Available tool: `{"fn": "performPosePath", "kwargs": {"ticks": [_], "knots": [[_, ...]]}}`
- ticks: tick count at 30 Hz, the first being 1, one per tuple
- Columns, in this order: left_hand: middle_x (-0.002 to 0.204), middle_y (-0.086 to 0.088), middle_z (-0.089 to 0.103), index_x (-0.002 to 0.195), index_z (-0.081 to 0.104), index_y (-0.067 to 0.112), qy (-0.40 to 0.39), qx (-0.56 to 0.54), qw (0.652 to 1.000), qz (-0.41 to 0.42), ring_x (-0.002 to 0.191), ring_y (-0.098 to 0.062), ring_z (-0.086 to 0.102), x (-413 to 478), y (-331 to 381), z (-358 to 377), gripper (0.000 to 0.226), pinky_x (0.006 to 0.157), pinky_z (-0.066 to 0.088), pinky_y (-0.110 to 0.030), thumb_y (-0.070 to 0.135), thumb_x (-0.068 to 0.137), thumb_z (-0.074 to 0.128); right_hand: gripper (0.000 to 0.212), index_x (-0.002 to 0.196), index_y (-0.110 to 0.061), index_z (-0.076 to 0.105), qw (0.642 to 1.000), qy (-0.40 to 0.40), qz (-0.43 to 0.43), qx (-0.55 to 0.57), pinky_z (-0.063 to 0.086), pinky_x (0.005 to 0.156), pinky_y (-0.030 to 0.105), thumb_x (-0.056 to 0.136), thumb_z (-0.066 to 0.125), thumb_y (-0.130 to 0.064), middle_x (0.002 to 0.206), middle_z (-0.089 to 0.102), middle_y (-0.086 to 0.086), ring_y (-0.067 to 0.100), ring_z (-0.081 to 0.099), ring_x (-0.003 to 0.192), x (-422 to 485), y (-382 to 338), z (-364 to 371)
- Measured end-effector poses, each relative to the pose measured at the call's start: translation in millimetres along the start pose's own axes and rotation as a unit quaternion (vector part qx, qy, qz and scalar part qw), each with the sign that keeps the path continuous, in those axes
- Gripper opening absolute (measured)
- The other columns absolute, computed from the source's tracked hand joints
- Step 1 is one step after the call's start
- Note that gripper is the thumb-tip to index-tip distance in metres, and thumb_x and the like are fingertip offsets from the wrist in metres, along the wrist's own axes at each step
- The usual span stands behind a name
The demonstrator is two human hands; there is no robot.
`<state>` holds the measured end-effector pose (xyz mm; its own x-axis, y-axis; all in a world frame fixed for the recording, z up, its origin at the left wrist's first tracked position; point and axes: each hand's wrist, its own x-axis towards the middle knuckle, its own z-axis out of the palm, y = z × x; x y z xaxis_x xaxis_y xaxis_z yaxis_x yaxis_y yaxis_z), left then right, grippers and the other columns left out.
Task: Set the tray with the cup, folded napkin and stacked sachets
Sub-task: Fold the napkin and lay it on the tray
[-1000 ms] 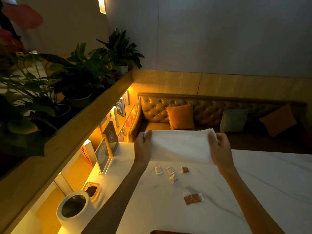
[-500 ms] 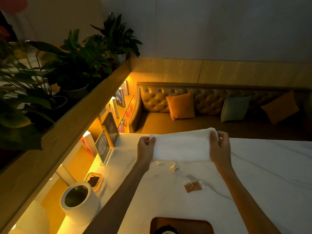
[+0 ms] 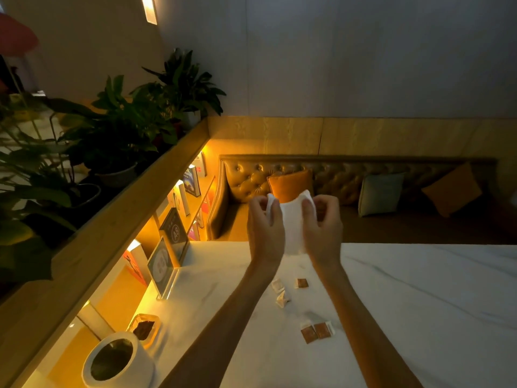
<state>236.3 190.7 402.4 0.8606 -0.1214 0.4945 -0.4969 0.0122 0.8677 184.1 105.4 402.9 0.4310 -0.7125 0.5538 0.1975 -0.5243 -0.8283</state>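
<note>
1. Lower left of the frame, nearest us: white cup (image 3: 117, 359), upright on the marble table (image 3: 419, 303), dark contents; small amber dish (image 3: 144, 329) just behind it.
2. Lower centre: two brown sachets (image 3: 316, 331) side by side, flat on the table, unstacked.
3. Centre, between our forearms: three more loose sachets (image 3: 282, 292), scattered, one crumpled.
4. Above these, lifted off the table: napkin (image 3: 292, 228), white, narrowed to a hanging strip.
5. Our left hand (image 3: 264, 228) and right hand (image 3: 324, 228): fingers pinched on the napkin's two upper corners, hands close together.
6. Risk, as we judge it: folding in mid-air lets the edges drift out of line, giving a skewed fold; the dangling end could sweep the sachets below.
7. Tray: not in view.
8. Far upper half: tufted sofa (image 3: 335, 186) with cushions; plants (image 3: 126, 121) upper left.
</note>
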Motion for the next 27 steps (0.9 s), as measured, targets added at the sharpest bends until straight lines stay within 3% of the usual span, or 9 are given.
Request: {"fn": "performPosePath", "kwargs": {"ticks": [5,9,12,17,24,27], "knots": [[0.095,0.012,0.06,0.112,0.05,0.017,0.033,-0.062,0.992,0.103,0.087,0.004,0.062,27.8,58.1,12.5,0.017,0.071,0.05,-0.007,0.026,0.099,0.055,0.015,0.106,-0.031,0.054,0.992,0.032,-0.072,0.096,0.055,0.071,0.015,0.094,0.054,-0.041,0.093,0.064,-0.019,0.003,0.065,0.089,25.5,-62.0,19.2],[0.097,0.007,0.063,0.11,0.052,0.023,0.018,-0.086,0.985,0.151,0.088,-0.008,0.065,39.3,83.3,2.3,0.014,0.071,0.057,-0.022,0.033,0.099,0.051,0.018,0.111,-0.03,0.057,0.984,0.016,-0.124,0.13,0.056,0.071,0.017,0.094,0.055,-0.037,0.1,0.065,-0.021,0.008,0.066,0.095,35.0,-85.3,11.1],[0.098,0.007,0.066,0.108,0.054,0.026,0.03,-0.066,0.982,0.174,0.089,-0.008,0.066,38.3,90.5,-4.6,0.014,0.072,0.059,-0.028,0.035,0.098,0.052,0.02,0.11,-0.02,0.061,0.98,0.018,-0.148,0.129,0.057,0.073,0.021,0.094,0.058,-0.032,0.1,0.068,-0.009,0.012,0.066,0.094,33.6,-90.3,5.9],[0.091,0.003,0.066,0.101,0.057,0.02,0.063,-0.091,0.979,0.171,0.086,-0.013,0.066,32.1,95.6,-6.9,0.014,0.072,0.058,-0.027,0.033,0.096,0.054,0.011,0.101,-0.017,0.06,0.984,0.02,-0.118,0.131,0.056,0.072,0.019,0.091,0.061,-0.024,0.092,0.067,-0.006,0.011,0.066,0.088,22.4,-93.9,6.0],[0.09,0.008,0.063,0.098,0.058,0.015,0.04,-0.126,0.977,0.167,0.086,-0.011,0.065,21.2,98.1,-11.0,0.007,0.075,0.058,-0.031,0.02,0.097,0.053,0.012,0.101,-0.014,0.06,0.98,-0.022,-0.105,0.169,0.055,0.072,0.017,0.092,0.06,-0.022,0.093,0.067,-0.008,0.012,0.066,0.09,14.5,-99.3,0.0],[0.099,-0.006,0.063,0.102,0.057,0.007,0.011,-0.159,0.977,0.145,0.093,-0.015,0.062,16.8,97.8,-15.9,0.019,0.076,0.054,-0.024,0.022,0.097,0.048,0.015,0.102,-0.025,0.058,0.978,-0.05,-0.084,0.184,0.057,0.077,0.021,0.089,0.062,-0.031,0.095,0.066,-0.013,0.01,0.066,0.093,14.2,-101.7,-2.6]]}}
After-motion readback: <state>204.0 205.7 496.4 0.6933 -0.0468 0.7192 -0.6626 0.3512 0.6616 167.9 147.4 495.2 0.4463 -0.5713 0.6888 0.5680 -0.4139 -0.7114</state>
